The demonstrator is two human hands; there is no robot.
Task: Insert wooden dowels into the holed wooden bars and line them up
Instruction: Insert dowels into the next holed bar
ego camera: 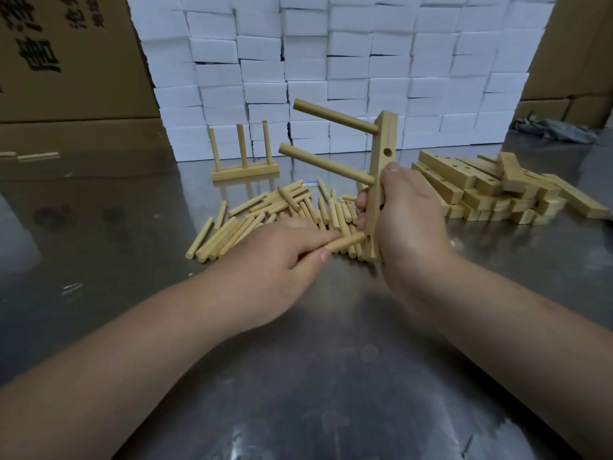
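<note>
Right hand (408,220) clasps upright bar (381,167). Two dowels (331,117) seated in it, pointing left. Left hand (282,257) pinches third dowel (345,243), tip at bottom hole. One finished bar (244,169) stands behind, three dowels upright. Dowel pile (282,210) and bar stack (491,190): too many to count. Carton (66,61): black characters, unreadable. Foam blocks (331,61) wall off back of table (298,360).

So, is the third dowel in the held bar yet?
Not seated: left hand pinches the dowel, its tip at the lowest hole of the bar, most of it outside.
</note>
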